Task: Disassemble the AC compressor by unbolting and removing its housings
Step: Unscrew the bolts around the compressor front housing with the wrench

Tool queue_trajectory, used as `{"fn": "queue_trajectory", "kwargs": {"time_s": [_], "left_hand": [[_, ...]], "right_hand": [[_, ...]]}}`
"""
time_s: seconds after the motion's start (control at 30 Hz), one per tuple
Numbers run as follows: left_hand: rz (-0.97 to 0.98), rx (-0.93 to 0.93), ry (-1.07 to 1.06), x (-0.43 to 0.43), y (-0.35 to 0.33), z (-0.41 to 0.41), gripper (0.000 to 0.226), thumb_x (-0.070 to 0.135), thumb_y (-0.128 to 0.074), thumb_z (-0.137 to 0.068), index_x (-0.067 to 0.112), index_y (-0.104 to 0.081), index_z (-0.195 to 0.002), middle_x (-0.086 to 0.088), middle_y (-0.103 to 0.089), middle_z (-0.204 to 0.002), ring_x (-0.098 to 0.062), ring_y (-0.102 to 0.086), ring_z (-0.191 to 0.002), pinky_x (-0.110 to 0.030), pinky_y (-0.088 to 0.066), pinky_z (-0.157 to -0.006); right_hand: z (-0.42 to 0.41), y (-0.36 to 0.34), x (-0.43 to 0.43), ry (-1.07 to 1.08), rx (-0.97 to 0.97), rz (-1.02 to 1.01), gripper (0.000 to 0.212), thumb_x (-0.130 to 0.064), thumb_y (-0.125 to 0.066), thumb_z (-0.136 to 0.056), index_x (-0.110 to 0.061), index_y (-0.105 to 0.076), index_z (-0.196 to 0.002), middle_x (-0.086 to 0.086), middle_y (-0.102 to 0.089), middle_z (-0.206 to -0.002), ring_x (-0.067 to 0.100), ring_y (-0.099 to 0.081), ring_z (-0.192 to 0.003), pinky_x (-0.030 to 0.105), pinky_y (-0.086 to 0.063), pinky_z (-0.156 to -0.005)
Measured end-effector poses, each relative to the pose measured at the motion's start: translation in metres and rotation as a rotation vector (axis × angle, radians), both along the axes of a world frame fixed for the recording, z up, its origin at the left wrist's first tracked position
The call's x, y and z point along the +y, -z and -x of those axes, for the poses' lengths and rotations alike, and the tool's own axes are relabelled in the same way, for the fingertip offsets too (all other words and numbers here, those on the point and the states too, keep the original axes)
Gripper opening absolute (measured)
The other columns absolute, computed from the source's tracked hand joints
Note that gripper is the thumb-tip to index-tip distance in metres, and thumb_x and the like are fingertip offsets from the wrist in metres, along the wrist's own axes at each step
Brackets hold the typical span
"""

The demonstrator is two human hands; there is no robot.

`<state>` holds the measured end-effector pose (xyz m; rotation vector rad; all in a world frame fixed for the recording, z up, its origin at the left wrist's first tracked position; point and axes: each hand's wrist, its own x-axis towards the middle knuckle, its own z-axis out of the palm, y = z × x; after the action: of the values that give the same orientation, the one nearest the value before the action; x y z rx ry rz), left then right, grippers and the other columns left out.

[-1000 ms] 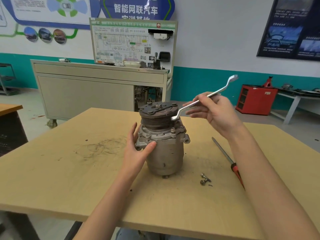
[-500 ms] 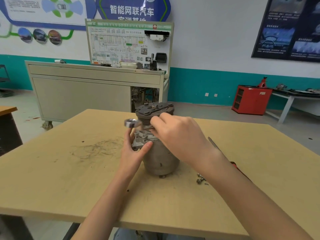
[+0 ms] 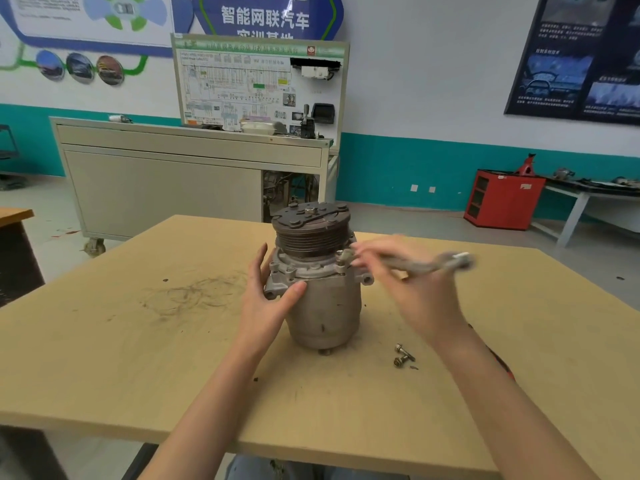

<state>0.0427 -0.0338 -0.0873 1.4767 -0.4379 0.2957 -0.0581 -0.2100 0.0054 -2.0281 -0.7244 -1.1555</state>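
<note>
Fingers [image 3: 257, 271] of left hand [image 3: 268, 303] straight, flat against compressor [image 3: 325, 306] flange, thumb on front. Right hand [image 3: 415, 289] fingers clamped on wrench [image 3: 433, 265], blurred, head at flange. Compressor upright, mid-desk [image 3: 138, 358]; two loose bolts [image 3: 403, 355] beside base.

— Where does the compressor [image 3: 325, 306] stand?
— Upright on its base: a grey can body, a lugged flange [image 3: 311, 271] above it and a dark ribbed pulley [image 3: 311, 233] on top.
— And the wrench [image 3: 426, 265]?
— It is blurred and near level. One end is at the flange's 3 o'clock edge, and the handle runs out the same way.
— Any bolts [image 3: 403, 355] out?
— Two lie loose side by side at the compressor's 4 o'clock.
</note>
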Motion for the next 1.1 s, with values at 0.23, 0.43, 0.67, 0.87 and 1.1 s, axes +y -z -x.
{"fn": "queue_trajectory", "kwargs": {"time_s": [0.23,0.43,0.67,0.87,1.1], "left_hand": [[-0.002,-0.001,0.003,0.001,-0.001,0.001,0.096,0.052,-0.074,-0.065,0.043,-0.025,-0.147,0.01,-0.048,-0.139,0.015,-0.048,-0.113,-0.002,-0.043,-0.08],[-0.007,0.009,0.0,0.0,-0.003,0.002,0.103,0.064,-0.07,-0.056,0.043,-0.025,-0.146,0.011,-0.048,-0.138,0.009,-0.049,-0.119,-0.002,-0.042,-0.083],[0.001,0.002,0.001,0.0,-0.002,0.002,0.104,0.066,-0.07,-0.055,0.043,-0.026,-0.146,0.006,-0.048,-0.142,-0.003,-0.05,-0.125,-0.014,-0.043,-0.092],[0.005,0.009,0.003,0.0,-0.001,0.002,0.099,0.059,-0.074,-0.058,0.043,-0.027,-0.145,0.006,-0.05,-0.141,0.009,-0.05,-0.118,-0.003,-0.043,-0.083],[0.001,0.029,0.019,0.001,-0.003,0.004,0.102,0.067,-0.07,-0.055,0.049,-0.025,-0.144,0.013,-0.046,-0.139,0.012,-0.047,-0.118,-0.003,-0.041,-0.082]], "right_hand": [[-0.049,-0.016,-0.043,-0.283,0.623,-0.745,0.023,-0.006,-0.044,-0.097,-0.003,-0.063,-0.083,0.011,-0.073,-0.078,0.016,-0.067,-0.061,0.02,-0.054,-0.057],[-0.029,-0.041,-0.037,-0.004,0.303,-0.469,0.032,-0.031,-0.037,-0.099,-0.021,-0.059,-0.078,-0.005,-0.069,-0.069,0.008,-0.065,-0.075,0.025,-0.048,-0.082],[-0.019,-0.026,0.012,0.439,0.36,0.311,0.02,-0.039,-0.061,-0.087,-0.022,-0.063,-0.099,-0.009,-0.06,-0.071,0.009,-0.056,-0.064,0.024,-0.04,-0.057],[-0.02,-0.023,0.015,0.53,0.264,0.357,0.022,-0.037,-0.065,-0.085,-0.021,-0.069,-0.1,-0.003,-0.067,-0.076,0.017,-0.06,-0.074,0.022,-0.032,-0.06],[-0.018,-0.06,-0.022,0.326,0.23,-0.072,0.014,-0.028,-0.069,-0.083,-0.019,-0.068,-0.072,-0.021,-0.048,-0.044,-0.005,-0.044,-0.045,0.006,-0.032,-0.047]]}}
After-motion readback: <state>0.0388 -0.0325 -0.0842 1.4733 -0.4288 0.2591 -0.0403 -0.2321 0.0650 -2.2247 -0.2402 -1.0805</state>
